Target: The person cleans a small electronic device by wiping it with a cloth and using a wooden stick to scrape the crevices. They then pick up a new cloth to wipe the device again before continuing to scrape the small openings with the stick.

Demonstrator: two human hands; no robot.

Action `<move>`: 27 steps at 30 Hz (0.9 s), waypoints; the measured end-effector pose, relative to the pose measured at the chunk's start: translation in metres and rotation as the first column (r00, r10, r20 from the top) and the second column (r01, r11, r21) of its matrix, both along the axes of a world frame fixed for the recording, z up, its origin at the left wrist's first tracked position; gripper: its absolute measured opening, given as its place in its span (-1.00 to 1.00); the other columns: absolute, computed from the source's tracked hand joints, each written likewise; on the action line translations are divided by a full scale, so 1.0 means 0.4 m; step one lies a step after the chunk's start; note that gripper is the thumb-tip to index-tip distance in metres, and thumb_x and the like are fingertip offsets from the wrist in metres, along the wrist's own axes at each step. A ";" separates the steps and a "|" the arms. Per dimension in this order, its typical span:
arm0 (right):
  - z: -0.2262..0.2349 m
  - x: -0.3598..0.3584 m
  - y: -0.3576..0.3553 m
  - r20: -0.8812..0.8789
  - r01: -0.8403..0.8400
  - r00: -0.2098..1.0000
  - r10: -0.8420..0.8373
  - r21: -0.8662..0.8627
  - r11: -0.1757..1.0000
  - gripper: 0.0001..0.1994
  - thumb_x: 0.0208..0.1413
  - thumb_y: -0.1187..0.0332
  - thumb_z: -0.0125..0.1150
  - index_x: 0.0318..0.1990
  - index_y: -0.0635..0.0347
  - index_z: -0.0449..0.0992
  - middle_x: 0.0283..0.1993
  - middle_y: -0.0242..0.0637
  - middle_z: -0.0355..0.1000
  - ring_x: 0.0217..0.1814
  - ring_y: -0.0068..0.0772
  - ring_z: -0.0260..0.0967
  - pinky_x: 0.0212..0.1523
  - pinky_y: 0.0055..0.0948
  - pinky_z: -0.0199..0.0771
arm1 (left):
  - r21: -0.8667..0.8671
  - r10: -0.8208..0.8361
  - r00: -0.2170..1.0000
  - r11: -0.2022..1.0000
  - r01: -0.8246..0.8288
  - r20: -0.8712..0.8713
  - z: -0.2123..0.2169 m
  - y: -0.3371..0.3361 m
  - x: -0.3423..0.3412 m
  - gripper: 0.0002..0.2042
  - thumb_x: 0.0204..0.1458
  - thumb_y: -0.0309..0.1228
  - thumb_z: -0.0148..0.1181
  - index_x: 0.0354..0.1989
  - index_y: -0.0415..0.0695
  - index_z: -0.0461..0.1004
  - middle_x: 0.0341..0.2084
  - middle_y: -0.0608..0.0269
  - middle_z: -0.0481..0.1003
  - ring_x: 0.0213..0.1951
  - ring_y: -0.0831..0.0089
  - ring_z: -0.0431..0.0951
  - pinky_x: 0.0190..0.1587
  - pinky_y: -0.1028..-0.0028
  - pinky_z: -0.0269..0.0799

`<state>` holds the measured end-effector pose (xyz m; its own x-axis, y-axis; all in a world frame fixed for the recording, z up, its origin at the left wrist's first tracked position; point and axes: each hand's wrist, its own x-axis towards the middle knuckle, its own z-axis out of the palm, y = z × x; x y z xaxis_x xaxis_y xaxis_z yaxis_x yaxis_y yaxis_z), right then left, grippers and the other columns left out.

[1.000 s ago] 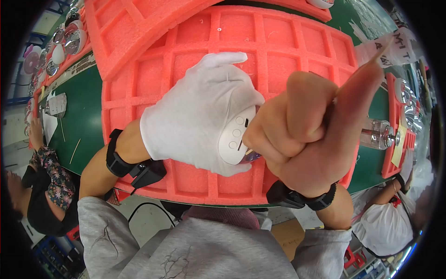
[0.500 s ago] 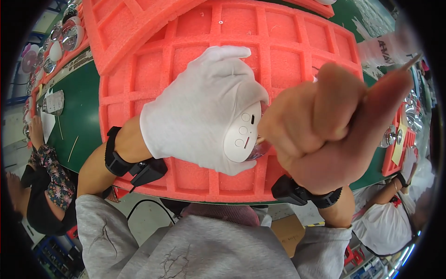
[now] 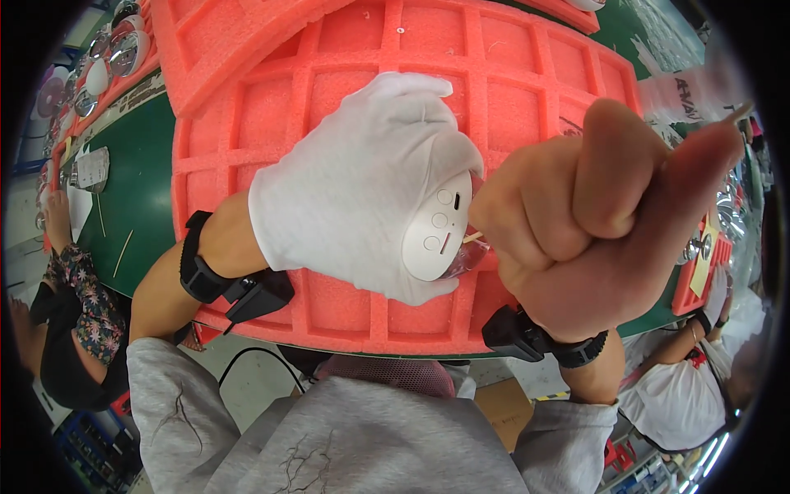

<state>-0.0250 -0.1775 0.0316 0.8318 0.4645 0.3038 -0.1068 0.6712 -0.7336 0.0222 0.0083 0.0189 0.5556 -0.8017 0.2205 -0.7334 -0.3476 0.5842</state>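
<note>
In a white glove, my left hand (image 3: 354, 181) is closed around a white rounded device (image 3: 429, 233). The face turned up shows round marks, a dark port and a narrow slot. A shiny, reddish-reflecting part (image 3: 467, 258) shows at the device's right side. My bare right hand (image 3: 592, 222) is closed just right of the device, nearer the camera. It grips a thin wooden stick (image 3: 472, 238); one end points at the device and the other juts out at the upper right. Whether the stick touches the device cannot be made out.
Both hands are above a red foam tray (image 3: 346, 319) with square pockets. Another foam tray (image 3: 222, 41) overlaps it at the upper left. On the green table (image 3: 136, 189) lie thin sticks (image 3: 123, 253). Shiny domed parts (image 3: 127, 53) stand far left. Other people (image 3: 90, 321) work at both sides.
My right hand has shifted slightly right, and more of the stick's end now shows beside the device. My left hand and the device have moved slightly right and up.
</note>
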 end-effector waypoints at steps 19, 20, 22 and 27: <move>0.011 0.024 0.005 -0.065 -0.033 0.997 0.036 0.044 0.998 -0.35 0.38 -0.38 -0.43 -0.53 -0.03 0.06 -0.72 -0.61 -0.24 -0.81 -0.63 -0.39 -0.75 -0.51 -0.35 | -0.040 0.067 0.962 0.996 -0.080 -0.264 0.016 -0.018 -0.008 -0.48 -0.38 -0.17 0.54 -0.22 -0.12 0.50 -0.30 0.11 0.52 -0.16 0.11 0.56 0.11 0.20 0.40; 0.011 0.025 0.008 -0.052 -0.038 0.998 0.039 0.025 0.999 -0.35 0.38 -0.38 -0.43 -0.53 -0.03 0.07 -0.72 -0.61 -0.24 -0.81 -0.64 -0.39 -0.75 -0.51 -0.35 | -0.053 0.081 0.906 0.992 -0.113 -0.416 0.018 -0.018 -0.010 -0.36 -0.40 -0.23 0.59 -0.05 -0.12 0.50 -0.14 0.05 0.54 -0.05 0.04 0.55 0.02 0.20 0.47; 0.013 0.027 0.011 -0.027 -0.044 0.999 0.044 -0.018 0.999 -0.34 0.38 -0.38 -0.44 -0.53 -0.03 0.07 -0.72 -0.62 -0.24 -0.81 -0.64 -0.38 -0.75 -0.52 -0.34 | -0.035 0.057 0.957 0.997 -0.070 -0.283 0.019 -0.015 -0.005 -0.36 -0.40 -0.23 0.59 -0.04 -0.14 0.49 -0.14 0.07 0.54 -0.05 0.07 0.55 0.03 0.21 0.47; 0.022 0.040 0.007 0.023 -0.057 0.998 0.060 -0.104 0.993 -0.34 0.37 -0.39 -0.46 -0.53 -0.02 0.08 -0.72 -0.62 -0.24 -0.81 -0.66 -0.36 -0.76 -0.52 -0.32 | -0.068 0.029 0.982 0.997 -0.042 -0.187 0.008 -0.007 -0.006 -0.33 -0.41 -0.20 0.59 -0.03 -0.15 0.48 -0.13 0.11 0.54 -0.05 0.05 0.55 0.04 0.21 0.46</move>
